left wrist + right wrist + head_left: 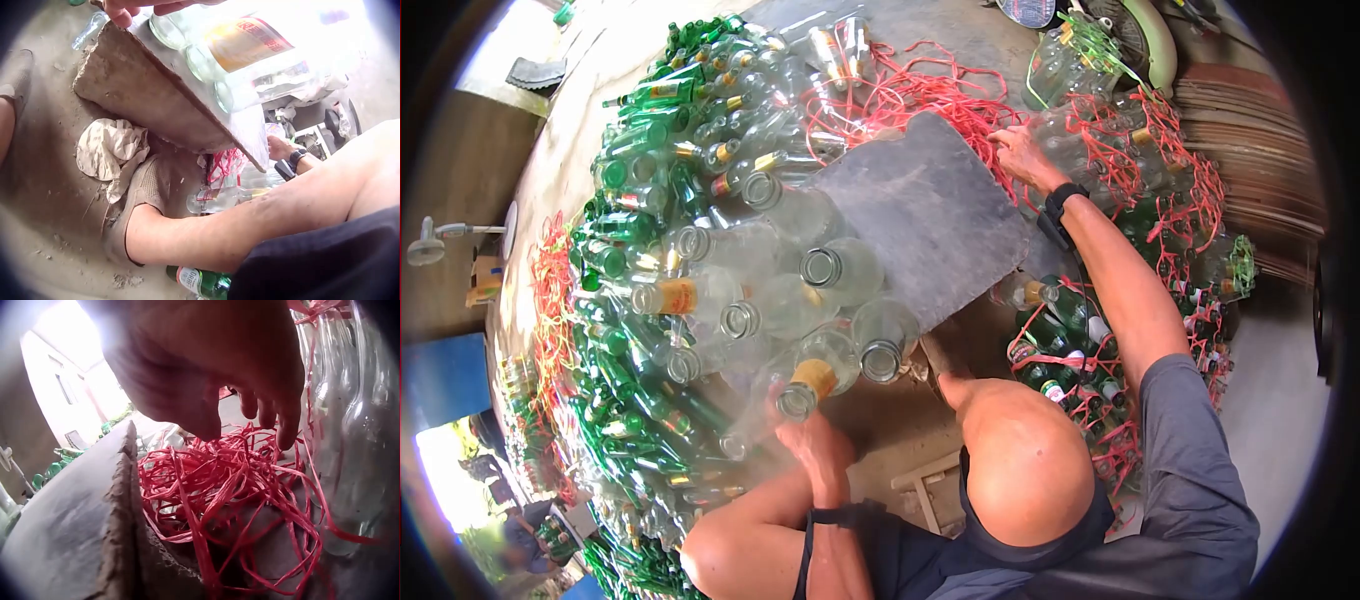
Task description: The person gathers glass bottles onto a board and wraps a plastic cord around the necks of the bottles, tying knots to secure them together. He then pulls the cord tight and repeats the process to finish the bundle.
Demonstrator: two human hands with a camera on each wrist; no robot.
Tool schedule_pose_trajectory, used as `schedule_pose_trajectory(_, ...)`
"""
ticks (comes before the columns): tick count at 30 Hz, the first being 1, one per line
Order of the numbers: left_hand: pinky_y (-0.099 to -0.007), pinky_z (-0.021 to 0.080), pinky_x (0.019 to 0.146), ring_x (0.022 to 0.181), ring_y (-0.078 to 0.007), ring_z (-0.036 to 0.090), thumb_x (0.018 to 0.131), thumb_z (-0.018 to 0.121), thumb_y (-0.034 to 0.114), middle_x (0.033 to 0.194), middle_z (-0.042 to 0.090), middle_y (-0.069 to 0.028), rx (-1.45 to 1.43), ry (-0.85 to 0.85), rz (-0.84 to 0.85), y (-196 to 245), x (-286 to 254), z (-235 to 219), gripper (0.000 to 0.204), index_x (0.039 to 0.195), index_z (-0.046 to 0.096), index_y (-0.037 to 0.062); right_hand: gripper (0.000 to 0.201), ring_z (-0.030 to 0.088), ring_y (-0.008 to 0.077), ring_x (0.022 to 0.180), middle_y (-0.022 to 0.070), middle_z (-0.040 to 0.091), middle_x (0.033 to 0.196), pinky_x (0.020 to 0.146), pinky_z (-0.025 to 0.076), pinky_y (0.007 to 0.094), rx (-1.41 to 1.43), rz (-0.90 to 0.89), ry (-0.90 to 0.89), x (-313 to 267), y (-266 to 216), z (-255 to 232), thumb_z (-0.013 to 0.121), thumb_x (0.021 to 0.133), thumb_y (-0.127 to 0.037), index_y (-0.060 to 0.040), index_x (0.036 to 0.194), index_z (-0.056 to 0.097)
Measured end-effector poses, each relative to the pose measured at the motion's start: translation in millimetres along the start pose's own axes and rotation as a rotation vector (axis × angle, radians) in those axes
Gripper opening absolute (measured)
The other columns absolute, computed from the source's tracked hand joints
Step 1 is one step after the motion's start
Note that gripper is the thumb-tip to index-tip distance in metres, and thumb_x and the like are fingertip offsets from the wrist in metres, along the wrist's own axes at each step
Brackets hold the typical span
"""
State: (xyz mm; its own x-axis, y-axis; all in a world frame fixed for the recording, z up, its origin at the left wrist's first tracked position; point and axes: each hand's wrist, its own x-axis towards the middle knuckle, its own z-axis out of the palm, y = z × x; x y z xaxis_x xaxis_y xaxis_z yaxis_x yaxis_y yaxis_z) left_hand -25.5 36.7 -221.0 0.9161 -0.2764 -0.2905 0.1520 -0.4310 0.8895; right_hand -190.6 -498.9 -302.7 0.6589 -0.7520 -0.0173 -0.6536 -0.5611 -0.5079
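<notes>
My left hand (812, 440) is low beside a group of upright clear glass bottles (840, 268) standing on a dark flat slab (930, 205). In the left wrist view its fingers (120, 15) show at the top edge, by the slab's corner and the bottle bases; most of that hand is cut off. One bottle there wears a yellow and red label (250, 42). Past the slab's far side, my right hand (1022, 155) reaches over a tangled heap of red plastic twine (219, 487). Its fingers point down, loosely bent, with fingertips right at the strands.
Many green bottles (635, 225) are piled along the left. On the right stand bottle bundles tied with red twine (1080, 375). A stack of brown sheets (1250, 165) stands at far right. Crumpled pale cloth (109, 149) lies on the floor by a shoe (150, 178).
</notes>
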Motion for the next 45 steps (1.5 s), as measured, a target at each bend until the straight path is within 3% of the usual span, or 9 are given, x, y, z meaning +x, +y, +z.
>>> schedule_pose_trajectory(10,-0.0375,0.047,0.1,0.116,-0.0245,0.058,0.096,0.06,0.004,0.128,0.059,-0.0157,0.001,0.089,-0.007,9,-10,11,0.044,0.138,0.048,-0.0025,0.044,0.052,0.0382,0.131,0.0271,0.057,0.135,0.111,0.04,0.0441,-0.105,-0.008,-0.126,21,13,12,0.056,0.091,-0.023,0.0018,0.126,0.064)
schedule_pose_trajectory(14,-0.0364,0.047,0.1,0.115,-0.0233,0.058,0.095,0.06,0.003,0.128,0.06,-0.014,0.116,0.094,-0.016,9,-10,8,0.043,0.136,0.05,-0.0026,0.043,0.062,0.0335,0.119,0.0233,0.065,0.125,0.102,0.047,0.0413,0.048,0.108,0.018,12,-6,-5,0.06,0.092,-0.023,0.0027,0.127,0.063)
schedule_pose_trajectory(16,-0.0356,0.047,0.099,0.114,-0.0226,0.058,0.095,0.059,0.002,0.126,0.061,-0.0136,0.131,0.093,0.013,-4,-1,5,0.04,0.134,0.052,-0.0028,0.039,0.067,0.0221,0.105,0.0133,0.072,0.112,0.093,0.051,0.0342,0.48,0.216,0.073,2,-23,-24,0.063,0.093,-0.024,0.0019,0.123,0.067)
schedule_pose_trajectory(17,-0.0349,0.046,0.098,0.112,-0.0219,0.059,0.095,0.058,0.001,0.125,0.062,-0.0131,0.147,0.094,0.042,-11,1,3,0.038,0.132,0.054,-0.0031,0.034,0.065,0.0128,0.095,0.0043,0.073,0.101,0.086,0.051,0.0286,0.435,0.108,0.152,-1,-29,-35,0.065,0.094,-0.024,0.0004,0.117,0.071)
schedule_pose_trajectory(24,-0.0328,0.045,0.093,0.104,-0.0205,0.057,0.093,0.053,-0.003,0.117,0.062,-0.0118,0.024,0.081,-0.009,44,-15,9,0.035,0.128,0.055,-0.0037,0.028,0.064,0.0115,0.099,0.0,0.073,0.103,0.089,0.05,0.0289,0.829,0.152,0.251,-33,-81,-128,0.067,0.095,-0.028,-0.0076,0.113,0.075)
schedule_pose_trajectory(30,-0.0321,0.044,0.093,0.109,-0.0202,0.054,0.091,0.051,-0.002,0.123,0.056,-0.0122,-0.207,0.148,-0.117,38,-25,-3,0.044,0.135,0.046,-0.0028,0.026,0.066,0.0135,0.105,0.0032,0.073,0.104,0.095,0.05,0.0315,0.937,-0.04,0.266,-66,-127,-204,0.062,0.099,-0.027,-0.0064,0.111,0.072)
schedule_pose_trajectory(32,-0.029,0.051,0.073,0.093,-0.0178,0.061,0.089,0.056,0.001,0.121,0.059,-0.011,-0.275,0.2,-0.123,37,-25,-11,0.04,0.129,0.051,-0.0003,0.026,0.067,0.0156,0.106,0.0049,0.073,0.104,0.099,0.05,0.0336,1.007,-0.184,0.285,-79,-140,-225,0.059,0.101,-0.025,-0.0054,0.111,0.072)
schedule_pose_trajectory(36,-0.0266,0.051,0.071,0.091,-0.0156,0.062,0.088,0.056,0.001,0.115,0.06,-0.0097,-0.292,0.226,-0.123,39,-28,-29,0.037,0.125,0.052,0.0002,0.025,0.067,0.0161,0.105,0.0062,0.072,0.104,0.104,0.049,0.0348,1.031,-0.292,0.295,-108,-174,-268,0.056,0.103,-0.022,-0.0026,0.109,0.071)
schedule_pose_trajectory(45,-0.0247,0.051,0.067,0.078,-0.0111,0.062,0.092,0.059,0.001,0.101,0.065,-0.006,-0.388,0.053,0.238,120,-91,-44,0.024,0.116,0.06,0.0008,0.026,0.064,0.0145,0.094,0.0064,0.069,0.102,0.093,0.05,0.0333,1.07,-0.554,0.356,-170,-243,-349,0.053,0.103,-0.016,0.0002,0.113,0.07)
